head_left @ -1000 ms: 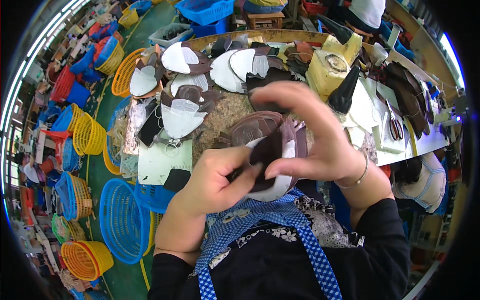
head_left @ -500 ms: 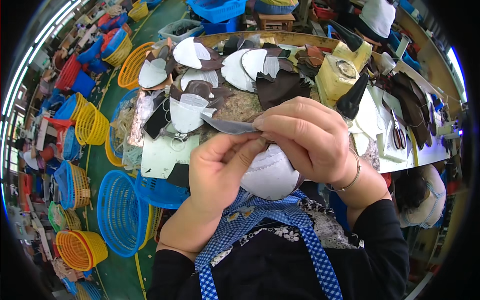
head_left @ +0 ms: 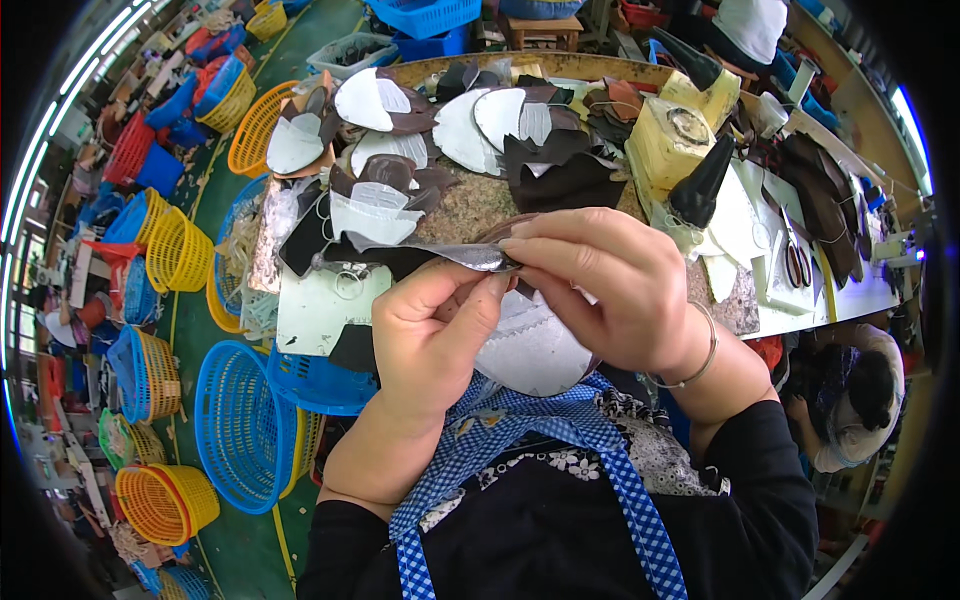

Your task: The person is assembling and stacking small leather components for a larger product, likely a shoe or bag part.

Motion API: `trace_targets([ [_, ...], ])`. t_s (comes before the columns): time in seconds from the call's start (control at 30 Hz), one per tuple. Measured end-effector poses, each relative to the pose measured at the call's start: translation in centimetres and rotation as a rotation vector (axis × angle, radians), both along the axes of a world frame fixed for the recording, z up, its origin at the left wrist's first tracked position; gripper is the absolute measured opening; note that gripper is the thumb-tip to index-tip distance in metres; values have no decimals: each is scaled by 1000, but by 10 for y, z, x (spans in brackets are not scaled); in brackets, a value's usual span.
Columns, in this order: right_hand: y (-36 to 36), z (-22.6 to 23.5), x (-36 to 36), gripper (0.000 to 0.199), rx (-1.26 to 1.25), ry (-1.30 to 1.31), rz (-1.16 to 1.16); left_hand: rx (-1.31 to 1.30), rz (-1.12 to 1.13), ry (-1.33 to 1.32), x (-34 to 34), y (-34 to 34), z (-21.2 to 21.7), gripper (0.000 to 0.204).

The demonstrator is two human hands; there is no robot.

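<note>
My left hand (head_left: 425, 330) and my right hand (head_left: 615, 285) meet above the table's near edge, both pinching a dark leather shoe upper (head_left: 535, 345) between thumb and fingers. Its white-lined rounded end hangs below my fingers, toward the apron. A dark strip-like edge (head_left: 400, 257) of the same piece sticks out leftward past my left fingers. The exact fold at the fingertips is partly covered by my hands. On the table beyond lie several more uppers with white linings (head_left: 372, 215) and a dark brown leather piece (head_left: 565, 178).
Right of the hands stand a yellow block (head_left: 665, 140) and a black cone (head_left: 703, 185). Scissors (head_left: 797, 262) lie farther right on white sheets. Blue and yellow baskets (head_left: 245, 425) stand on the green floor at left. Another person (head_left: 865, 400) sits at right.
The dark edge now reaches farther left and shows more of its surface. My left hand has shifted slightly left; both hands keep their pinch on the upper. The person at right has moved.
</note>
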State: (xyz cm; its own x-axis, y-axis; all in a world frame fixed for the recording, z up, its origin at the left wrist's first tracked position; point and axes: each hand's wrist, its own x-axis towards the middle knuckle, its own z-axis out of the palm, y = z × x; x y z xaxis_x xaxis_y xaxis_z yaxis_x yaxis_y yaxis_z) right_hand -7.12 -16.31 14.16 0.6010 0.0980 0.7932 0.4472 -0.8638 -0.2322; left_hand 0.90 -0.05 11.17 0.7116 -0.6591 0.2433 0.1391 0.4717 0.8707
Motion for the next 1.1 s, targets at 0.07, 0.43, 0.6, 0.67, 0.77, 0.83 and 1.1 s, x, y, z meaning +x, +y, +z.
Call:
trace_targets([
  [0.07, 9, 0, 0, 31, -63, -61, -52, 285, 164, -270, -3, 0, 4, 14],
  [0.43, 6, -22, 8, 10, 538, 182, -31, 302, 207, -317, 8, -11, -14, 20],
  [0.6, 15, -14, 7, 7, 544, 145, 6, 225, 451, -943, 10, -19, -6, 11],
  [0.67, 1, -27, 11, 7, 803, 327, -27, 300, 465, -1010, 6, -18, -5, 12],
  [0.77, -3, -25, 20, 4, 821, 135, -242, 200, 463, -758, 16, -26, -25, 9],
  [0.83, 13, -28, 20, 7, 405, -46, -145, -26, 267, 21, -1, -35, -3, 20],
  [1.1, 18, -40, 12, 11, 460, 46, -92, 490, 759, -736, 39, -29, -25, 15],
])
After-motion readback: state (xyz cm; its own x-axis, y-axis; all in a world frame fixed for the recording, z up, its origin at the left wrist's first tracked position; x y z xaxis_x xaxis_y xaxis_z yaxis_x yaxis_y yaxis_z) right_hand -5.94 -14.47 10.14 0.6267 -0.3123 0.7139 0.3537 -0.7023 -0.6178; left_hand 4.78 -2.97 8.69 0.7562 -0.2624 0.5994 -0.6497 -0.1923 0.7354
